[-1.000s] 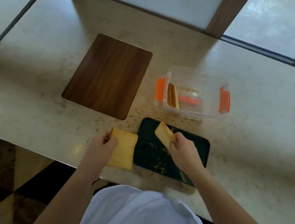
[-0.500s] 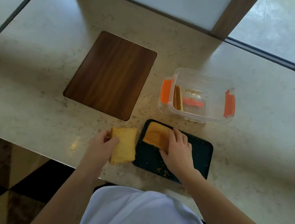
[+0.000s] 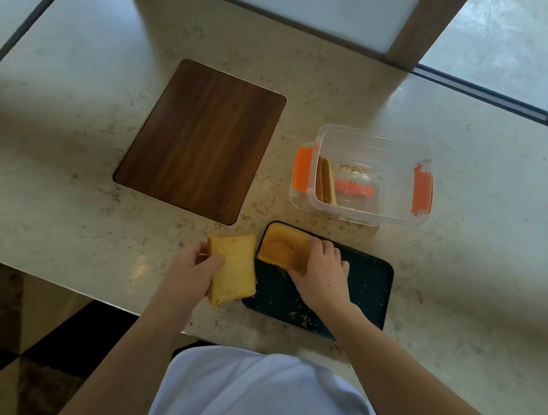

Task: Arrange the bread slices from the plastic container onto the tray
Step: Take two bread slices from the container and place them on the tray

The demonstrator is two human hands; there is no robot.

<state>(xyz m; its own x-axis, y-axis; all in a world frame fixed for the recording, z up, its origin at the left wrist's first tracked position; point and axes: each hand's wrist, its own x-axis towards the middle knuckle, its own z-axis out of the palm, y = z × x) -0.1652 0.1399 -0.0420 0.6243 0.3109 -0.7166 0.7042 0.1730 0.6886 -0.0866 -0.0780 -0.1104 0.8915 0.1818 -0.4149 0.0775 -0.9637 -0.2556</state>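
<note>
Nearest you, your left hand [image 3: 194, 268] grips a bread slice [image 3: 234, 269] by its left edge, just beside the dark tray [image 3: 368, 284] and over the desk [image 3: 59, 201]; its long axis runs away from you, tilted slightly left. Your right hand [image 3: 321, 275] presses fingers down on a second slice [image 3: 279, 249] lying flat in the tray's far-left corner, apparently pinning it rather than clasping it. Seat that slice square against the corner rim, then lift your fingers straight up so it does not drag through the crumbs. Bring the left slice in beside it, edges parallel, without overlap. Farther off, the clear plastic container [image 3: 374, 140] with orange clips holds two or so remaining slices [image 3: 325, 184] standing on edge against its left wall.
</note>
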